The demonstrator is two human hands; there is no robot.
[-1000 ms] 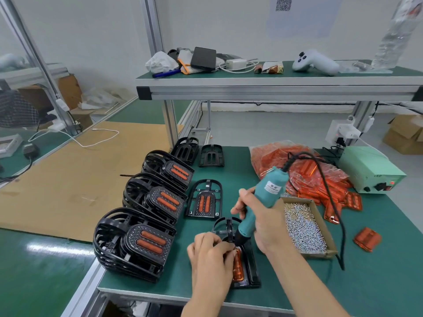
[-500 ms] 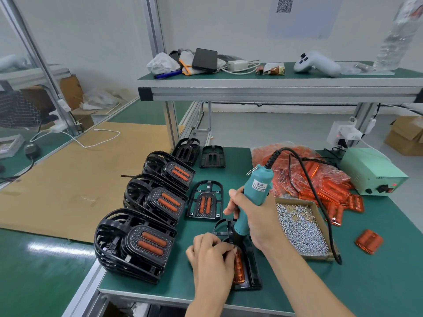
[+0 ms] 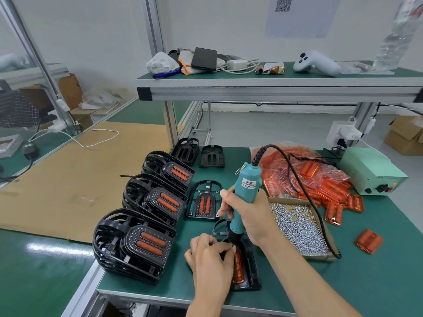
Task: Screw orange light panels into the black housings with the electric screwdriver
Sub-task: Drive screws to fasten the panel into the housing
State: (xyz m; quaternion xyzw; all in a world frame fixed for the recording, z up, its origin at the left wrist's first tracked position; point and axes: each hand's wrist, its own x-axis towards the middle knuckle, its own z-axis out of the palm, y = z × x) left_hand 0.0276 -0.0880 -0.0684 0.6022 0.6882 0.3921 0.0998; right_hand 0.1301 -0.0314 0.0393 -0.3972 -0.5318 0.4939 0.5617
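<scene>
Teal screwdriver (image 3: 245, 197) now upright | right hand (image 3: 249, 216) gripping | ribbed black housing (image 3: 249, 271)

The right hand (image 3: 248, 216) is wrapped in a fist grip, thumb uppermost, forearm running back toward the lower right. The left hand (image 3: 209, 257), just below and left of that grip, has its fingers curled, fingertips (image 3: 230, 248) pinched together, wrist low.

Workbench layout
Stacked housings (image 3: 137, 243) line the surface's (image 3: 366, 282) left edge; the screw box (image 3: 297, 227) lies right of the worked housing (image 3: 249, 268), panel bags (image 3: 304, 172) behind it, power unit (image 3: 370, 172) far right.
</scene>
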